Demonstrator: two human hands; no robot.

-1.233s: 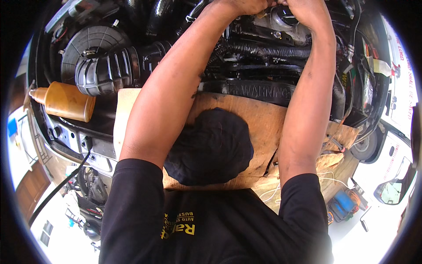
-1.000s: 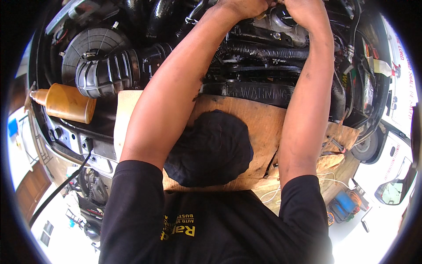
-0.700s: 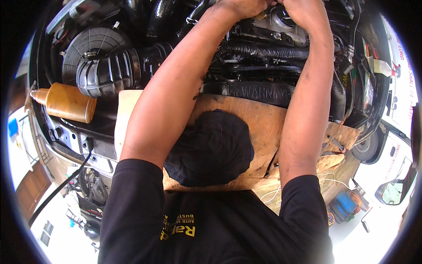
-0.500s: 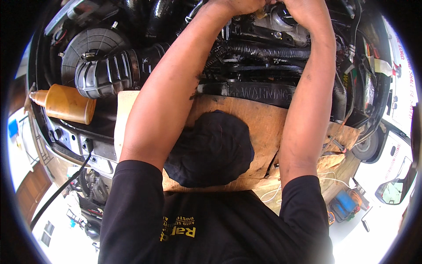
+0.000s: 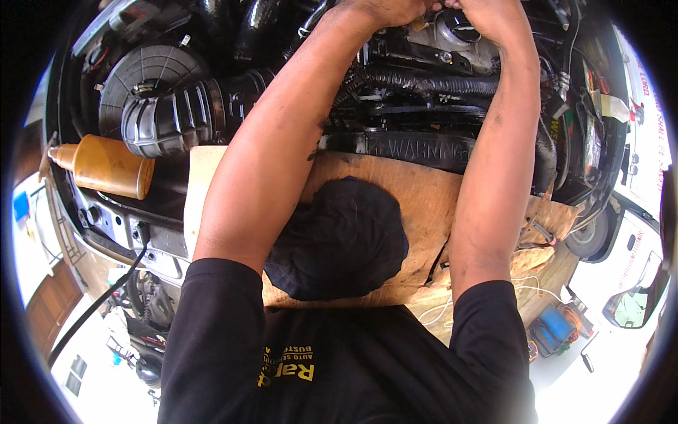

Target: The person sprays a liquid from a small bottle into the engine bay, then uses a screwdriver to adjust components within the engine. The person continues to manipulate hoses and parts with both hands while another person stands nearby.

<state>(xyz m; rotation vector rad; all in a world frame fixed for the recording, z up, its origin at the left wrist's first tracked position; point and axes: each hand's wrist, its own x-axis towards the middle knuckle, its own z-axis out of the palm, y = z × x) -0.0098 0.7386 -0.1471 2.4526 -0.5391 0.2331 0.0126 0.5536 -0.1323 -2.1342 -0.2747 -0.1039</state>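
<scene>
Both hands are at the top edge of the head view, over the engine (image 5: 424, 60), and the edge cuts them off in part. My left hand (image 5: 399, 10) has its fingers curled in, their tips close to those of the right. My right hand (image 5: 489, 15) is bent inward too, thumb and fingers drawn together. Whatever they pinch between them is too small or hidden to make out. Just below the fingertips lies a round metal-rimmed part (image 5: 458, 30) on the engine. A black ribbed hose (image 5: 438, 85) runs across beneath my wrists.
Brown cardboard (image 5: 417, 191) covers the car's front edge, with a round dark cloth (image 5: 339, 240) on it. An amber plastic bottle (image 5: 113, 166) lies at left beside a wide black intake duct (image 5: 169, 119). A blue container (image 5: 552, 331) stands lower right.
Both hands have shifted very slightly down into view, staying close together. The surroundings look the same.
</scene>
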